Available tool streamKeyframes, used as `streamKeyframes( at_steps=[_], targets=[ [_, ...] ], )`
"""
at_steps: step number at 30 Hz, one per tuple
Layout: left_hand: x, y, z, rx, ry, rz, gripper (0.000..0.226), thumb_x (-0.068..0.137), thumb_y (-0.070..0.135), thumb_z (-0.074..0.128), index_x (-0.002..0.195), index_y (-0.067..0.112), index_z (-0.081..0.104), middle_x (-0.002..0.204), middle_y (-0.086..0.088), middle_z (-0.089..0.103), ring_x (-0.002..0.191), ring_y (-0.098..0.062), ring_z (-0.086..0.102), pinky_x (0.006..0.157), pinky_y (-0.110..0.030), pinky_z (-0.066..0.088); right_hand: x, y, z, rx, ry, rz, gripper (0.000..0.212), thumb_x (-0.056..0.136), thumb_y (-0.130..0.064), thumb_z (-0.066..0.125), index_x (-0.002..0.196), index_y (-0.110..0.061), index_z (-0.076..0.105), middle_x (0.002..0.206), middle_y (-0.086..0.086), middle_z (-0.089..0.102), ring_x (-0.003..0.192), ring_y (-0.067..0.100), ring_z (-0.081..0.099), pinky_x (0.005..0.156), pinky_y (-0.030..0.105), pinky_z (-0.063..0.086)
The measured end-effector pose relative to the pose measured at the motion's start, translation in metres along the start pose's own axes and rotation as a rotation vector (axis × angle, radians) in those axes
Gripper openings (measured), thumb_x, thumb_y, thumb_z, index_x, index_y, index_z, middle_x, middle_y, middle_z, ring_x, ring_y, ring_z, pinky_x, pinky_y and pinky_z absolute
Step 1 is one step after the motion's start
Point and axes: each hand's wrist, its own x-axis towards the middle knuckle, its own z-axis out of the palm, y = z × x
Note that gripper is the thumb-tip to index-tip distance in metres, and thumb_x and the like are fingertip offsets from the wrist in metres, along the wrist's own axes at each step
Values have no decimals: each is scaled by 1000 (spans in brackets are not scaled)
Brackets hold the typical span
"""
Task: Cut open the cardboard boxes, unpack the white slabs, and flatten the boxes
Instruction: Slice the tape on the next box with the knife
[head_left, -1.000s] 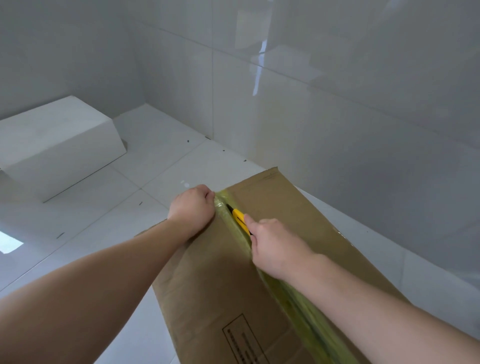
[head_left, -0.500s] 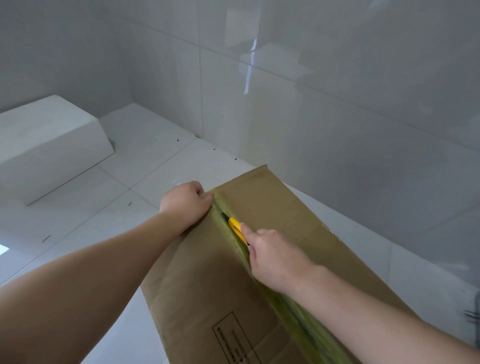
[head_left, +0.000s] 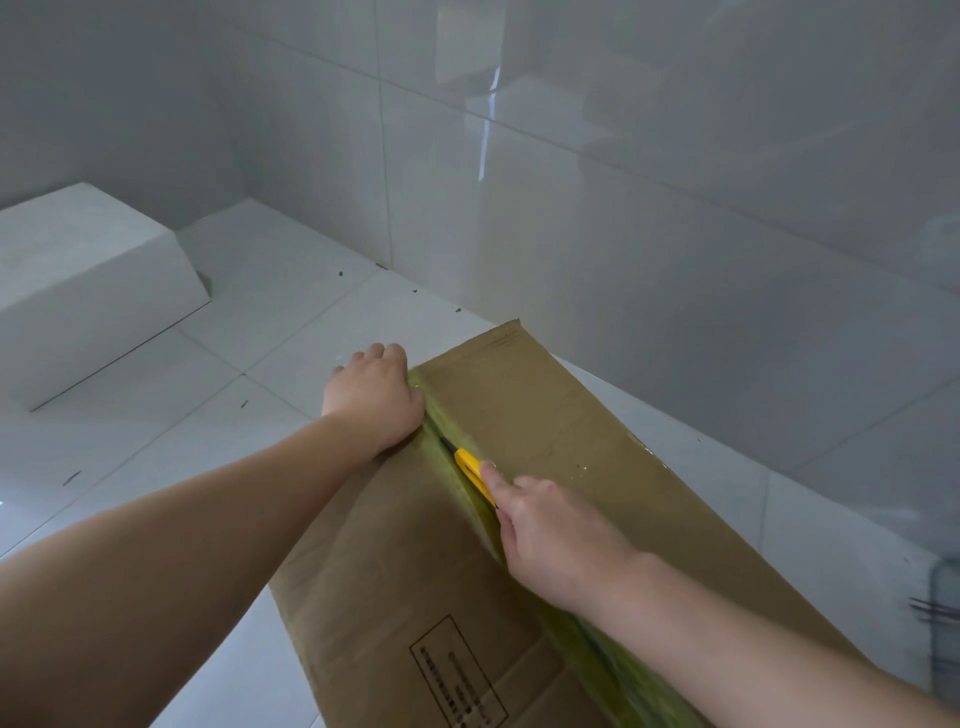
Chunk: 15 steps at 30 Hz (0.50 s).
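- Compared with a second ago, the yellow utility knife (head_left: 474, 474) is seen nearer along the taped seam (head_left: 457, 467), drawn back from the far end of the cardboard box (head_left: 545, 431), and the view is shifted slightly so that the box sits lower and further right.
- The left hand (head_left: 371, 397) is kept at the same far end of the seam as before.
- The box is laid on a white tiled floor (head_left: 270, 312), its right side close to a glossy grey tiled wall (head_left: 675, 234); a printed label (head_left: 457, 675) is seen on its near left flap.
- A white slab (head_left: 88, 280) is set on the floor at the far left, well apart from the box.
- The left hand is pressed on the box's far edge, its fingers curled over and hidden.
- The knife is gripped by the right hand (head_left: 556, 540), the index finger laid straight along its back, the blade sunk in the greenish tape.
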Motion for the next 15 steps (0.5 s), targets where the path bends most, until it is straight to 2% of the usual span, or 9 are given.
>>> streamKeyframes(
  at_steps=[3,6,8,15],
  targets=[
    [-3,0,5,-64,11,112,30,85,21,43,114,15,46,115,-5,48,107,-25,45,90,-34,35,-4,1,1,2,-6,3,58,100,-15,35,153,-20,13,117,7,55,104,26,54,87,40,49],
    [-10,2,10,-100,-2,348,41,86,17,44,126,14,46,132,-6,45,123,-25,39,107,-33,26,-7,2,1,-20,-7,2,58,99,-15,35,153,-18,13,114,8,55,102,27,54,85,39,48],
    [-13,3,13,-100,-23,459,41,88,15,43,129,14,47,136,-5,44,127,-24,37,110,-31,22,-9,2,1,-40,-11,3,58,99,-15,36,153,-18,14,113,9,54,101,28,54,83,39,46],
    [-9,2,13,-94,11,400,35,93,24,44,126,15,51,135,-6,47,128,-25,38,111,-35,24,-18,4,2,-39,-43,29,62,96,-11,38,153,-18,14,114,8,52,103,29,53,84,40,48]
  ],
)
